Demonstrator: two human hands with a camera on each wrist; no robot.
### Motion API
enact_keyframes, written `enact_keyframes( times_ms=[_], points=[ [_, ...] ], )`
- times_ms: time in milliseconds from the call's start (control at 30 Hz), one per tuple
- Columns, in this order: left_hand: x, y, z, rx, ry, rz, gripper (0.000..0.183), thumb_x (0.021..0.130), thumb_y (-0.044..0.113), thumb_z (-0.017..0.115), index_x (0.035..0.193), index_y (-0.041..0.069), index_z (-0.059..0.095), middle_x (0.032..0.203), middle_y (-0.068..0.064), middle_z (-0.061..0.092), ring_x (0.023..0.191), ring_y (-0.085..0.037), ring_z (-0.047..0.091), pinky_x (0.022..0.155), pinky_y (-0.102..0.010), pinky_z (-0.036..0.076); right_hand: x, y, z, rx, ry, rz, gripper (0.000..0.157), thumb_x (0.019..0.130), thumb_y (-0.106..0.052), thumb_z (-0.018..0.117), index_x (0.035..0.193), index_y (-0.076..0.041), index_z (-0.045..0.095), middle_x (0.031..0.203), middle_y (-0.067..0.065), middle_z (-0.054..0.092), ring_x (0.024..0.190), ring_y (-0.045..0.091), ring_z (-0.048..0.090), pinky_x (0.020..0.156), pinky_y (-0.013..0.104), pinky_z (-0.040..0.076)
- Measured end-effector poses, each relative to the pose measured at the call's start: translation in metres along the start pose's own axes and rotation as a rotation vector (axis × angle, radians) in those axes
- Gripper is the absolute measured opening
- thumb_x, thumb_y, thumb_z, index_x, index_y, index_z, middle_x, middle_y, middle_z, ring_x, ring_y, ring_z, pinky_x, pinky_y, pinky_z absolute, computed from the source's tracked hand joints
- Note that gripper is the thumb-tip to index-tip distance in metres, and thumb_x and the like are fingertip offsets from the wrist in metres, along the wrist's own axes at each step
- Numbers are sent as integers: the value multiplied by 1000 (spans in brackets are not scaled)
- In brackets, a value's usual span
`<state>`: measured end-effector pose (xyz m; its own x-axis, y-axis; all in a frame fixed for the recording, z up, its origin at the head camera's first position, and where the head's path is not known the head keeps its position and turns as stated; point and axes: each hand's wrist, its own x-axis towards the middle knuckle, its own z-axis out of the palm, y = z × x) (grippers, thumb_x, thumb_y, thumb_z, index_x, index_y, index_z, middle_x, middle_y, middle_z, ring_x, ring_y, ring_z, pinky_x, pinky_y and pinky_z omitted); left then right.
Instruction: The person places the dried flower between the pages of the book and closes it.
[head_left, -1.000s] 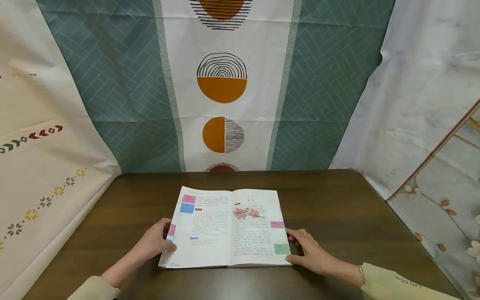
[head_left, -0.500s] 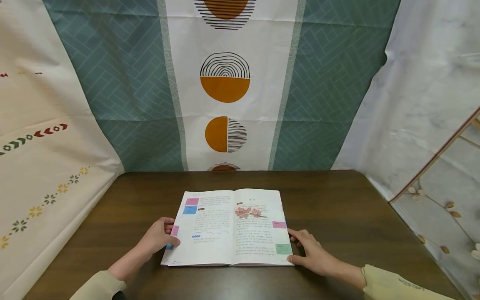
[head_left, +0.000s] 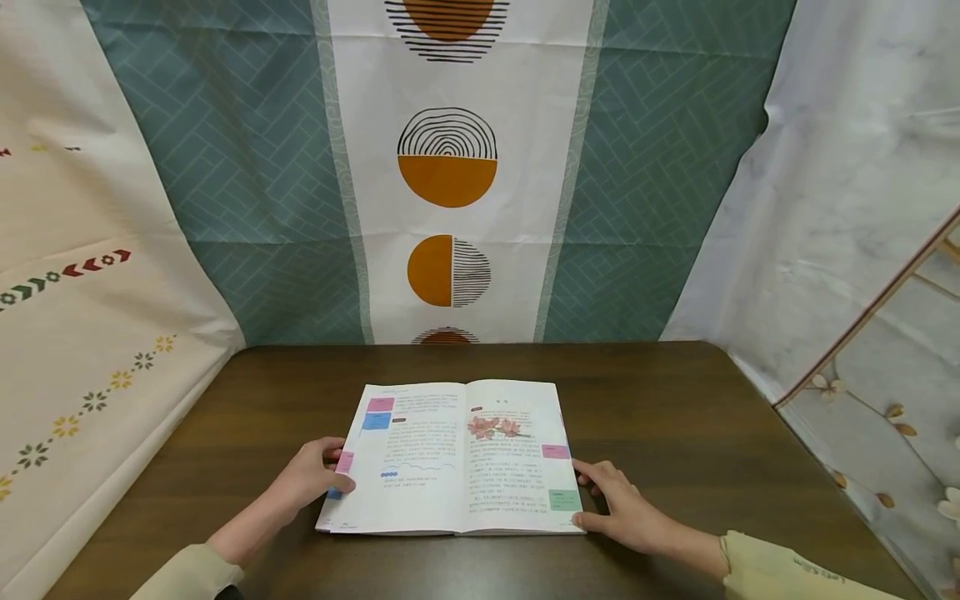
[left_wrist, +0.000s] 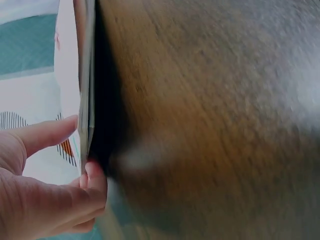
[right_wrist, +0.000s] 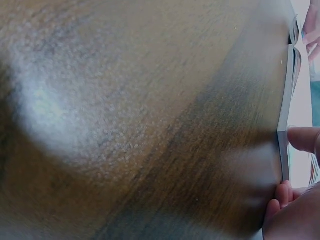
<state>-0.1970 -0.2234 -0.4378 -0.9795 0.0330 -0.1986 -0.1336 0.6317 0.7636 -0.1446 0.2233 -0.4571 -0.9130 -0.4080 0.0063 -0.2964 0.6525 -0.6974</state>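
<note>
An open book (head_left: 423, 508) lies on the dark wooden table, its two pages of print facing up. Pink, blue and green notes mark the pages, and pink flowers are printed on the right one. My left hand (head_left: 311, 475) holds the left edge, thumb on the page and fingers at the underside; the left wrist view shows the book's edge (left_wrist: 86, 75) between them. At the lower right corner, my right hand (head_left: 626, 508) pinches the book, thumb on top. Its fingertips (right_wrist: 284, 192) reach the cover's underside in the right wrist view.
Around the book spreads the brown tabletop (head_left: 645, 400). A green and white patterned cloth (head_left: 450, 275) hangs behind it. A cream cloth (head_left: 97, 333) drapes at the left, and a whitish floral cloth (head_left: 825, 208) at the right.
The far corner of the left page has come down slightly, and that page now lies flatter. Both hands keep their hold on the book's edges.
</note>
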Motion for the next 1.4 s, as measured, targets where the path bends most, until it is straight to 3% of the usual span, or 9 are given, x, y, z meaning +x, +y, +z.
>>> enact_keyframes(
  times_ms=[133, 400, 600, 900, 1100, 1267, 1400],
  points=[
    [-1, -1, -5, -10, -17, 22, 74, 75, 1, 80, 136, -14, 41, 126, -29, 55, 107, -35, 62, 90, -43, 54, 0, 0, 0, 5, 0, -5, 75, 85, -27, 76, 145, 1, 43, 116, 7, 49, 101, 19, 44, 83, 28, 37],
    [-3, 4, -21, -77, -84, 76, 81, 78, 6, 80, 141, -8, 31, 126, -26, 55, 102, -24, 61, 83, -35, 55, 1, 3, -1, 11, -10, -5, 74, 85, -30, 75, 146, -2, 43, 117, 7, 49, 100, 17, 44, 82, 29, 36],
    [-6, 21, -35, -77, -140, 185, 88, 80, 10, 80, 147, -3, 25, 127, -23, 49, 99, -24, 61, 82, -34, 56, 2, 5, -1, 14, -12, -8, 73, 86, -30, 74, 146, -2, 43, 115, 6, 48, 99, 13, 43, 82, 27, 37],
    [-6, 50, -47, -33, -199, 332, 86, 80, 11, 78, 149, 2, 27, 126, -21, 50, 94, -23, 61, 78, -29, 54, 2, 5, -2, 19, -25, 2, 73, 87, -31, 73, 147, -3, 42, 116, 6, 48, 99, 15, 42, 82, 28, 36],
    [-3, 65, -55, 61, -235, 403, 72, 82, 14, 77, 141, -2, 41, 119, -17, 59, 97, -20, 63, 79, -23, 54, 2, 6, 0, 29, -34, -7, 74, 87, -31, 73, 147, -2, 41, 116, 7, 48, 99, 15, 42, 82, 27, 37],
    [5, 79, -61, 194, -213, 521, 54, 88, 19, 73, 134, 1, 52, 110, -10, 66, 94, -17, 64, 83, -19, 52, 2, 8, 0, 31, -32, -7, 74, 87, -31, 73, 148, -3, 41, 116, 7, 48, 100, 15, 41, 82, 28, 37],
    [12, 93, -62, 262, -193, 592, 38, 95, 13, 62, 131, 3, 57, 110, -9, 67, 95, -19, 64, 82, -24, 52, 2, 8, -1, 39, -33, -8, 74, 88, -31, 72, 148, -3, 40, 117, 8, 47, 101, 18, 41, 82, 28, 36]
  ],
)
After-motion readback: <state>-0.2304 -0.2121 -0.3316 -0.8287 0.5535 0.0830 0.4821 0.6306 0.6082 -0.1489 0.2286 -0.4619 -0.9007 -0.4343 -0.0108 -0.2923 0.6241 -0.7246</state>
